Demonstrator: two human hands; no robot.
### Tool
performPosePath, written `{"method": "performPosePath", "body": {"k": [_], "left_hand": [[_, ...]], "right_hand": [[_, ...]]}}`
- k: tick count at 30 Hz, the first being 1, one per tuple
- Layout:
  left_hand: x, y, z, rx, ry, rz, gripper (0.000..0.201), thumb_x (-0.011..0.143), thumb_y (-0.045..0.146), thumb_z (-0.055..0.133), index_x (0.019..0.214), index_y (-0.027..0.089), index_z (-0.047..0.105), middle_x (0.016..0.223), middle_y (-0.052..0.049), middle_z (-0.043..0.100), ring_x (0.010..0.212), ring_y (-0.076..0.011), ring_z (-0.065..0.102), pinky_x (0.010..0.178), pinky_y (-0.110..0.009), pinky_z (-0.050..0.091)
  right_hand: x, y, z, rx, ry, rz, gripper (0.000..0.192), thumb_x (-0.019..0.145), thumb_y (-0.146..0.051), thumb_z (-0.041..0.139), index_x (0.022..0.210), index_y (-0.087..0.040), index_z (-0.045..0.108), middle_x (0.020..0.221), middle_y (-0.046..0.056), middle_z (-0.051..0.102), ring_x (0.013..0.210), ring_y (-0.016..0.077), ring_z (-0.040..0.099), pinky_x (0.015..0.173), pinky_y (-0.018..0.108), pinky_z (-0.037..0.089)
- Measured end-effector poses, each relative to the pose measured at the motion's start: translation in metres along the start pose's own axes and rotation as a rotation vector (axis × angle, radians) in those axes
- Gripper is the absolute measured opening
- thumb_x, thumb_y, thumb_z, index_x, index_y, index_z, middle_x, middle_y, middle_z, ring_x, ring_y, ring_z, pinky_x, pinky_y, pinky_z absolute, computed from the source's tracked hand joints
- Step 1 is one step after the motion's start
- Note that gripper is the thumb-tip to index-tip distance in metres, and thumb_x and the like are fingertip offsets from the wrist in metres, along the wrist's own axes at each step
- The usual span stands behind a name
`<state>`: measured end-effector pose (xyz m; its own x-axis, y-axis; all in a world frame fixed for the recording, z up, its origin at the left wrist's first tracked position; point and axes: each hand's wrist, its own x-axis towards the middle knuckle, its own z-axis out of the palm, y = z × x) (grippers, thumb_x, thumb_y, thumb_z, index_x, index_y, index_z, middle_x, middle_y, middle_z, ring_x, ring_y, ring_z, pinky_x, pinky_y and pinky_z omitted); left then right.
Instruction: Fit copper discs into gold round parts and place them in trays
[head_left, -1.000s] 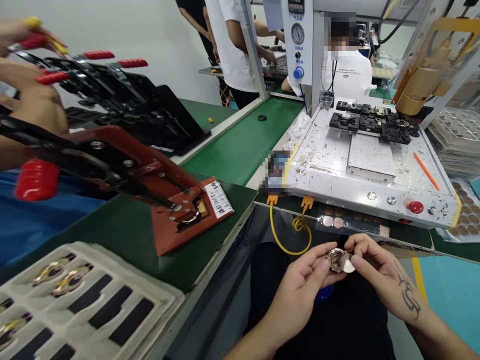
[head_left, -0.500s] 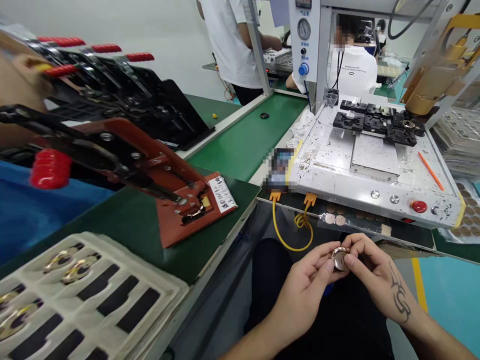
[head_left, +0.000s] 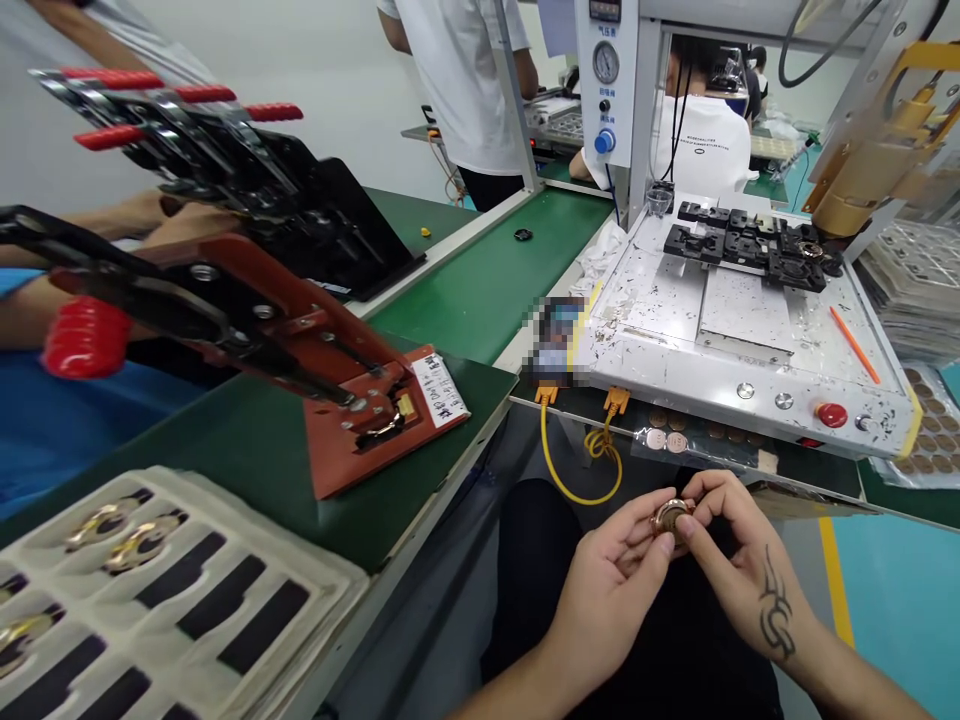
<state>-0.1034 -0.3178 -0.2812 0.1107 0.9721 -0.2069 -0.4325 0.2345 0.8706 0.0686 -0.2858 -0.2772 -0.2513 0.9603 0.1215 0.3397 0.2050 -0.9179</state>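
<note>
Round metal ring (head_left: 670,519), copper-toned and small, sits pinched between both hands low in the view, over the person's lap and just off the near edge of the worktop (head_left: 450,300). The left hand (head_left: 611,590) comes in from below and left, thumb and forefinger closed on the ring's left rim. The right hand (head_left: 739,555), the one with the tattoo on its back, closes on the right rim from the other side, fingertips curled over the top. So both grips are shut on the same piece, and the ring lies dead between them, neither hand clearly nearer. It is a disc, no long axis to speak of; its face seems to tilt up toward the camera, though the fingers hide much of it.

Just beyond the hands, a yellow cable (head_left: 577,470) loops down from the machine bed (head_left: 742,310). On the worktop's left side stands a red clamp press (head_left: 337,390), and at the near left corner a white tray (head_left: 187,590) holds a few gold-coloured parts.
</note>
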Motion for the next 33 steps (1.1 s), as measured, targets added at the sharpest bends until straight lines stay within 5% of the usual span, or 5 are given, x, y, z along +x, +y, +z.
{"method": "performPosePath", "body": {"k": [6,9,17,23,33], "left_hand": [[0.004,-0.007,-0.008,0.199,-0.017,0.038,0.039,0.104,0.035,0.07,0.139,0.019,0.071,0.133,-0.015,0.081,0.12,-0.0295,0.08,0.109,-0.042,0.064],[0.008,0.001,-0.015,0.355,-0.093,0.062,0.045,0.107,0.031,0.063,0.15,0.019,0.06,0.141,-0.016,0.077,0.127,-0.0297,0.077,0.111,-0.043,0.062],[0.008,0.028,-0.018,0.247,-0.037,0.05,0.049,0.104,0.035,0.071,0.149,0.024,0.054,0.137,-0.014,0.077,0.122,-0.0262,0.077,0.111,-0.041,0.061],[0.006,0.02,-0.019,0.233,0.071,0.078,0.024,0.098,0.037,0.078,0.112,0.019,0.071,0.105,-0.007,0.08,0.09,-0.0198,0.078,0.087,-0.032,0.065],[-0.002,0.041,-0.019,0.338,0.079,0.113,0.016,0.098,0.034,0.074,0.105,0.019,0.071,0.096,-0.005,0.078,0.079,-0.0173,0.073,0.077,-0.031,0.061]], "right_hand": [[0.004,0.012,-0.005,-0.165,-0.049,-0.082,0.007,0.106,-0.025,0.065,0.113,-0.027,0.062,0.112,0.006,0.064,0.098,0.0241,0.066,0.087,0.037,0.058],[0.011,0.011,-0.012,-0.226,-0.182,-0.22,0.033,0.11,-0.022,0.057,0.141,-0.031,0.061,0.129,0.009,0.066,0.115,0.0262,0.066,0.1,0.039,0.056],[0.027,-0.003,-0.011,0.139,-0.185,0.092,0.017,0.104,-0.038,0.073,0.096,-0.024,0.068,0.082,-0.001,0.065,0.071,0.0163,0.059,0.065,0.028,0.051],[0.025,0.004,0.01,0.541,-0.153,0.278,0.036,0.096,-0.054,0.083,0.104,-0.021,0.07,0.079,-0.001,0.067,0.06,0.0125,0.059,0.054,0.024,0.051],[0.02,-0.003,0.019,0.445,-0.18,0.223,0.03,0.1,-0.049,0.078,0.112,-0.022,0.072,0.082,0.0,0.069,0.063,0.0129,0.063,0.055,0.024,0.055]]}}
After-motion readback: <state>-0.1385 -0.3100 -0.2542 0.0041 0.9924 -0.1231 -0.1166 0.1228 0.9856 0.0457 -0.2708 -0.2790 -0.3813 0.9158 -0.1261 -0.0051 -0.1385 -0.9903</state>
